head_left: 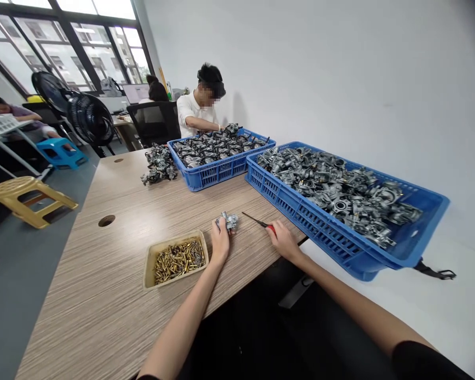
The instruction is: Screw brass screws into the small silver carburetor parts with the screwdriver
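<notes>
Screwdriver (262,223): its long axis goes slantwise across the tabletop, from the right hand toward the left and a little away from the person; the tip points toward the far side of the metal part, with a small gap between.
Right hand (284,240): it is closed around the red handle and is the nearer hand to the screwdriver; whether the shaft touches the table (103,274), I cannot tell.
Metal part (231,223): it lies in front of the left hand, to the left of the screwdriver tip; whether the table also supports it, I cannot tell.
Left hand (220,243): it is gripping the metal part, fingers around its left side.
Beige tray (146,272): just to the left of the left hand, it contains many small brass pieces (180,261), loosely mixed.
Near blue crate (316,224): beyond the right hand, filled with grey metal castings (324,184).
Far blue crate (217,174): it contains darker assemblies (209,150), and a co-worker (200,108) sits behind it.
Loose pile (158,164): similar assemblies, directly on the table, left of the far blue crate.
</notes>
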Motion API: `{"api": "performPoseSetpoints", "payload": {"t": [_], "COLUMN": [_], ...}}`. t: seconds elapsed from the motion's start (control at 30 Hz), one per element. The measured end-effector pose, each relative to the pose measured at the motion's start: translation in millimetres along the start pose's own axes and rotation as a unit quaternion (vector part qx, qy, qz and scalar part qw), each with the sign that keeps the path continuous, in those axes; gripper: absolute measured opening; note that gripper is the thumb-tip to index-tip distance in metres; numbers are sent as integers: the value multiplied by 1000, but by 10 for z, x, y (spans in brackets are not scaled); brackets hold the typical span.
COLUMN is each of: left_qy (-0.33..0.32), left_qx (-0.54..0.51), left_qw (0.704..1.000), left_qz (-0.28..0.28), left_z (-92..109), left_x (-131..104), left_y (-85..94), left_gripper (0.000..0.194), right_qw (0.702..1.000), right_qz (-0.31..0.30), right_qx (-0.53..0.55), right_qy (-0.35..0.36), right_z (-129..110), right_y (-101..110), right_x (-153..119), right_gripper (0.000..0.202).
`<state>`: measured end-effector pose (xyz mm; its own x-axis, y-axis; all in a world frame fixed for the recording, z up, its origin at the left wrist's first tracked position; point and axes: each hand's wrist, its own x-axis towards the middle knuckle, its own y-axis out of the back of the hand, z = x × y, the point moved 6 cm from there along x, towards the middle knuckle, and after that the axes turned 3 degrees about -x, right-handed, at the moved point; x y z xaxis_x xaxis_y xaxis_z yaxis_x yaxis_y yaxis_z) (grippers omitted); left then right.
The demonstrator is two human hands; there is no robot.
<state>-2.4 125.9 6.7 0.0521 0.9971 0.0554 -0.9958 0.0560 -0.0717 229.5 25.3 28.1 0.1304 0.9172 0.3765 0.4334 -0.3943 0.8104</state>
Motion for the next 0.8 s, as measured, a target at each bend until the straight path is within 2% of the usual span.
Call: {"api": "performPoseSetpoints", "payload": {"t": [0.13,0.27,0.37,0.47,0.57,0.63,0.8], "left_qy": [-4,-34,-47,-50,-45,-45,-54], "left_qx": [16,66,91,102,99,101,114], "left_qw": [1000,996,994,993,994,994,992], "left_qz": [24,51,48,37,26,24,14], "left_z": [29,83,83,53,18,4,17], "left_x": [6,-7,-6,9,25,29,19], "left_y": [27,60,63,57,44,39,29], "left_gripper": [45,42,40,38,37,38,38], "right_qw": [991,982,962,918,884,877,883], "right_qz": [-9,-18,-98,-200,-253,-265,-255], "right_qx": [109,174,250,342,393,399,392], "right_qy": [-70,-76,-38,-25,-29,-27,-22], "right_z": [58,54,16,-17,-36,-49,-62], "right_y": [35,62,14,-23,-9,2,1], "right_x": [-35,-44,-12,14,32,39,38], "right_gripper": [28,27,29,31,36,39,41]}}
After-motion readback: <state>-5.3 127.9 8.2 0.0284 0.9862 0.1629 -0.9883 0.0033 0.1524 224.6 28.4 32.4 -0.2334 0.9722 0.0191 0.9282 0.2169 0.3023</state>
